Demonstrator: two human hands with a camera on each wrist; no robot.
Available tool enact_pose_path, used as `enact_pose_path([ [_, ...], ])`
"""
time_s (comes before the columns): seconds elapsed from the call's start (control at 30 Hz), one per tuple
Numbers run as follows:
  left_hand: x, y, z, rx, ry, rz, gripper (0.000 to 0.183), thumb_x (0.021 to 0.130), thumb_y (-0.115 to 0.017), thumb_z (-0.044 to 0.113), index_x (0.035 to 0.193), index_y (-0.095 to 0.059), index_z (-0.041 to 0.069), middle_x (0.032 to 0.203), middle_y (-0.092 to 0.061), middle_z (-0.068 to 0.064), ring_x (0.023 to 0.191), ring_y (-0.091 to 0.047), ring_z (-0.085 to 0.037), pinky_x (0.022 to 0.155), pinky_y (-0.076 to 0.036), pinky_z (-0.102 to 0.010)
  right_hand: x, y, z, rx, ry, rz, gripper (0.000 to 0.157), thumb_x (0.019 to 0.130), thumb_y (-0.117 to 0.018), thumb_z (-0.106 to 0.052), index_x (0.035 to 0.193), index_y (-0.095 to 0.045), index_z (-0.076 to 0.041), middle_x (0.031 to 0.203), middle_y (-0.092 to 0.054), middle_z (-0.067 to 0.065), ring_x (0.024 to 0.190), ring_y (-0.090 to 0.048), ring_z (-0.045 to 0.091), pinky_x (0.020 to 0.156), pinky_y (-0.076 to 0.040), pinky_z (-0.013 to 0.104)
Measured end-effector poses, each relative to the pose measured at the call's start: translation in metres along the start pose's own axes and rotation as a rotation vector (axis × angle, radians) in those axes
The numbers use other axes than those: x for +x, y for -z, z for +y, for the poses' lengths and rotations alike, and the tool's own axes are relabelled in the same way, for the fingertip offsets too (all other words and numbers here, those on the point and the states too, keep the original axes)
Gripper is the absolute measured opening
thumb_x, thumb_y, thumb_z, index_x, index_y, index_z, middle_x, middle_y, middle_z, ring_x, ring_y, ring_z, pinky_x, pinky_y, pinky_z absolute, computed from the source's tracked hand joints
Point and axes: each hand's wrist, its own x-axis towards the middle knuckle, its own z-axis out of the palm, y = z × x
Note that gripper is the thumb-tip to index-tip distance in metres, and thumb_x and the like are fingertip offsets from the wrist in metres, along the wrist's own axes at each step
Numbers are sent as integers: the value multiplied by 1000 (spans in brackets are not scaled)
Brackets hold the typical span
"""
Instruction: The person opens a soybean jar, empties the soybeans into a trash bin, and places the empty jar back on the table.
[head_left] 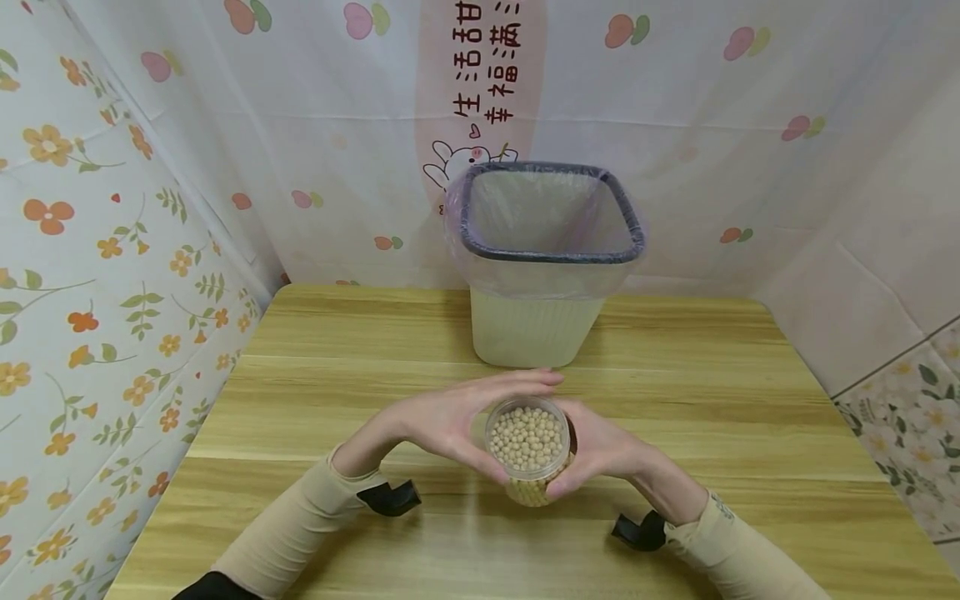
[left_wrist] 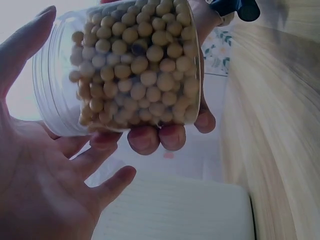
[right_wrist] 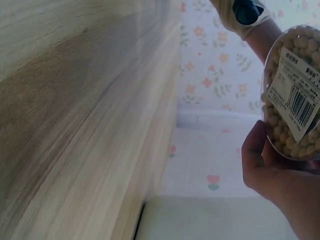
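A clear plastic jar (head_left: pixel 528 442) of round tan beans is held up above the table, its round top facing the head camera. My right hand (head_left: pixel 603 446) grips its side, with several fingertips showing past the wall in the left wrist view. Around the top end, my left hand (head_left: pixel 453 423) curves, thumb at the near side and fingers at the far side. A ridged clear band circles that end of the jar (left_wrist: pixel 135 70). In the right wrist view, a white label (right_wrist: pixel 295 95) with a barcode shows on the jar's bottom.
Behind the hands, a pale bin (head_left: pixel 532 325) with a dark rim and clear liner stands on the wooden table (head_left: pixel 337 358). A printed cloth (head_left: pixel 315 142) hangs at the back, and a floral one (head_left: pixel 97 333) at the left. Black straps circle both sleeved wrists.
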Motion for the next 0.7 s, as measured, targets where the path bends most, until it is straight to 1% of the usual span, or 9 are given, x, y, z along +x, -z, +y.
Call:
enact_pose_path([
  [0.07,0,-1,1,31,1,4,97,82,-87,34,159,-33,13,173,-22,-2,161,-19,-18,131,-23,-44,-1,-2,1,-67,5,40,88,71,-88,-5,148,-45,-7,138,-58,16,124,-60,16,109,-50,31],
  [0.13,0,-1,1,67,16,29,94,82,-86,36,157,-36,13,172,-23,-3,161,-20,-20,130,-24,-46,-1,-5,1,-157,24,102,91,70,-90,-7,149,-45,-9,139,-59,16,124,-60,16,108,-51,31],
  [0.27,-1,-5,0,144,86,119,93,80,-86,42,155,-38,18,171,-25,2,160,-22,-19,128,-27,-51,0,-12,2,-325,21,254,96,70,-94,-17,152,-44,-18,143,-59,9,126,-59,14,107,-51,32],
  [0.37,0,-8,-1,218,138,197,92,78,-87,47,153,-41,19,170,-28,3,160,-23,-19,127,-27,-55,1,-17,1,-381,0,364,98,69,-96,-20,153,-44,-23,144,-60,4,126,-59,15,107,-51,35],
  [0.47,1,-12,-1,302,199,277,92,76,-87,52,150,-43,19,168,-32,2,160,-24,-17,126,-28,-56,3,-23,1,-435,-12,486,99,67,-97,-20,151,-46,-22,141,-62,2,125,-60,17,106,-51,41],
  [0.57,4,-17,-1,364,258,357,91,74,-87,56,145,-46,16,165,-37,0,158,-28,-17,126,-30,-53,5,-28,0,-516,-16,606,98,64,-98,-22,148,-48,-19,139,-63,4,124,-62,22,105,-52,49],
  [0.63,7,-20,0,405,286,405,90,74,-86,58,143,-48,14,163,-41,-3,156,-33,-19,126,-32,-51,6,-30,0,-568,-19,669,98,63,-99,-24,148,-49,-16,138,-62,7,124,-62,26,103,-52,54],
  [0.7,9,-23,1,441,312,448,90,74,-86,59,141,-50,11,161,-44,-4,153,-37,-22,125,-34,-50,7,-32,1,-611,-25,714,98,63,-98,-27,147,-49,-15,138,-62,9,123,-62,28,101,-53,56],
])
